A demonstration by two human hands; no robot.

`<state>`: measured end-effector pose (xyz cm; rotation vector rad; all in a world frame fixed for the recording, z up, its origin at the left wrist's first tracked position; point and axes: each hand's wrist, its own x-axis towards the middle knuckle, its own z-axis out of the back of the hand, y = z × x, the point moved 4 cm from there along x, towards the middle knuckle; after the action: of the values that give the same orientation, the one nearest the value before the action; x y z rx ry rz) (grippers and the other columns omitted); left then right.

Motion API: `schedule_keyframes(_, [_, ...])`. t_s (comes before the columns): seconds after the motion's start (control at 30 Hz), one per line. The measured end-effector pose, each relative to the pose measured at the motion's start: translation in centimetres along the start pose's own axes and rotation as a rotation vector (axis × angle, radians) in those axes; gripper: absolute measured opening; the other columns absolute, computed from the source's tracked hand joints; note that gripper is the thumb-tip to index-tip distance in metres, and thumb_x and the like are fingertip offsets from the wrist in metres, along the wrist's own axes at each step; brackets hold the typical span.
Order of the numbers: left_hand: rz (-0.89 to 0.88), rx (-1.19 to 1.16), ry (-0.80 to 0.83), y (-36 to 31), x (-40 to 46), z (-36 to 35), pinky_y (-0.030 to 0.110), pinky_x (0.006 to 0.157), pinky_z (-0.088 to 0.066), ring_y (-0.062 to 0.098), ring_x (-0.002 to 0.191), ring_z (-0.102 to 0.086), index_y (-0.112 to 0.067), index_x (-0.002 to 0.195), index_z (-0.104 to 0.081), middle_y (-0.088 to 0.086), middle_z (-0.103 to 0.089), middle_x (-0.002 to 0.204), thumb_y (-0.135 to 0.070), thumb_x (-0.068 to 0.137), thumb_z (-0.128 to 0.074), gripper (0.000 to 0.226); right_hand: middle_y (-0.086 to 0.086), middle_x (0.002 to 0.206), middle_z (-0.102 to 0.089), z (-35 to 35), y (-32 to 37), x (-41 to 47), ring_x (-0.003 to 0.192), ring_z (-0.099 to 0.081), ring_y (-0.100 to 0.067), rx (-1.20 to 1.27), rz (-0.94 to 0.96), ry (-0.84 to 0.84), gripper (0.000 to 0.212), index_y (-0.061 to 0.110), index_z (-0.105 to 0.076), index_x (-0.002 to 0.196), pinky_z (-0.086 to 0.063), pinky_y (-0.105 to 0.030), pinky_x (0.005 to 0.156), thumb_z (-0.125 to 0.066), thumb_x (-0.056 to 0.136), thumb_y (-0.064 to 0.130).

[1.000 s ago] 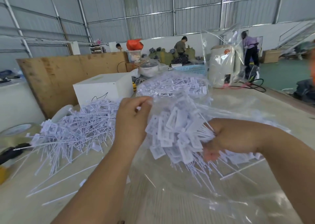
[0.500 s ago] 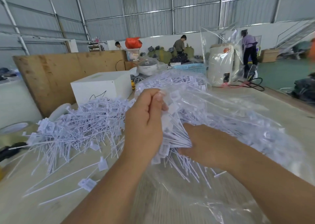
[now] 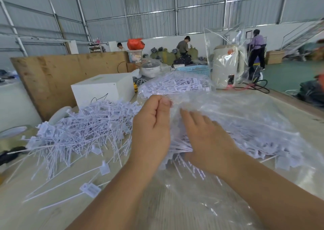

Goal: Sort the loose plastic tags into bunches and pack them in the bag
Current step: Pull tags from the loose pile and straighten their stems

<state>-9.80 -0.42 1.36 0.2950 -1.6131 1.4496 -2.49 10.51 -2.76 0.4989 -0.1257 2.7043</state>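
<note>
On the table [image 3: 43, 210] right in front of you, your left hand [image 3: 150, 133] pinches the edge of the clear plastic bag [image 3: 245, 117] between thumb and curled fingers, while your right hand [image 3: 206, 142] lies with fingers straight inside the bag mouth, pressing on a bunch of tags [image 3: 182, 151]. Just left of your hands the loose plastic tags [image 3: 78, 133] lie heaped. Farther back stand a white box [image 3: 103, 89] and a plywood board [image 3: 52, 75].

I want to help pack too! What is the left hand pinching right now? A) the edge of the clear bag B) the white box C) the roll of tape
A: the left hand pinches the edge of the clear plastic bag, holding it up over the tags that the right hand pushes in.
</note>
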Motion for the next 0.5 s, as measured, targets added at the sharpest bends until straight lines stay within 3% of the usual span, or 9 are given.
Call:
schedule_keyframes(0.03, [0.019, -0.011, 0.002, 0.0, 0.0, 0.0, 0.016, 0.047, -0.030, 0.003, 0.048, -0.034, -0.028, 0.073, -0.051, -0.014, -0.041, 0.051, -0.030, 0.101, -0.045, 0.029, -0.002, 0.146, -0.019, -0.1, 0.6, 0.0, 0.127, -0.038, -0.027, 0.028, 0.084, -0.015, 0.110, 0.033, 0.020, 0.137, -0.042, -0.035, 0.094, -0.072, 0.077, 0.028])
schedule_keyframes(0.13, [0.033, -0.070, -0.006, -0.3, 0.0, 0.1, 0.017, 0.048, -0.029, 0.003, 0.049, -0.031, -0.028, 0.065, -0.043, -0.013, -0.037, 0.052, -0.035, 0.097, -0.046, 0.033, 0.000, 0.143, -0.015, -1.1, 1.1, 0.3, 0.124, -0.038, -0.024, 0.007, 0.167, 0.021, 0.110, 0.032, 0.020, 0.146, -0.039, -0.031, 0.067, -0.067, 0.080, 0.019])
schedule_keyframes(0.2, [0.025, -0.157, -0.026, -0.7, 0.2, 0.5, 0.022, 0.049, -0.028, 0.006, 0.049, -0.030, -0.027, 0.066, -0.045, -0.012, -0.036, 0.054, -0.035, 0.097, -0.048, 0.032, -0.002, 0.148, -0.014, -1.5, 0.5, 0.5, 0.125, -0.039, -0.026, -0.023, 0.151, 0.017, 0.109, 0.035, 0.024, 0.145, -0.040, -0.031, 0.064, -0.063, 0.082, 0.013])
schedule_keyframes(0.27, [-0.098, -0.164, -0.066, -1.6, 0.1, 1.2, 0.024, 0.049, -0.029, 0.009, 0.049, -0.033, -0.028, 0.071, -0.048, -0.006, -0.039, 0.054, -0.033, 0.099, -0.047, 0.028, -0.005, 0.155, -0.008, -1.6, -0.4, 0.7, 0.132, -0.036, -0.031, -0.054, 0.069, 0.034, 0.108, 0.037, 0.029, 0.142, -0.050, -0.036, 0.077, -0.059, 0.085, 0.012])
schedule_keyframes(0.37, [-0.312, -0.041, -0.015, -3.0, -0.6, 0.7, 0.018, 0.049, -0.033, 0.005, 0.049, -0.040, -0.027, 0.076, -0.049, 0.001, -0.047, 0.059, -0.027, 0.101, -0.041, 0.026, -0.011, 0.160, -0.005, -1.9, -1.6, 0.7, 0.135, -0.036, -0.035, -0.073, -0.118, 0.090, 0.098, 0.035, 0.026, 0.144, -0.043, -0.043, 0.095, -0.053, 0.088, 0.018])
schedule_keyframes(0.43, [-0.357, 0.040, 0.130, -2.8, -1.2, -0.4, 0.016, 0.048, -0.032, 0.002, 0.049, -0.040, -0.018, 0.074, -0.050, -0.004, -0.046, 0.059, -0.027, 0.099, -0.041, 0.028, -0.014, 0.152, -0.020, -2.1, -1.6, 0.7, 0.129, -0.042, -0.035, -0.156, -0.146, 0.121, 0.084, 0.026, 0.008, 0.145, -0.039, -0.043, 0.098, -0.052, 0.086, 0.030])
schedule_keyframes(0.5, [-0.298, 0.121, 0.282, -1.6, -1.3, -1.3, 0.024, 0.046, -0.031, 0.004, 0.046, -0.036, -0.008, 0.070, -0.050, -0.004, -0.041, 0.054, -0.034, 0.096, -0.040, 0.038, -0.011, 0.152, -0.022, -1.6, -1.2, 0.3, 0.135, -0.034, -0.034, -0.162, -0.125, 0.063, 0.075, 0.024, -0.011, 0.147, -0.034, -0.043, 0.104, -0.051, 0.086, 0.041])
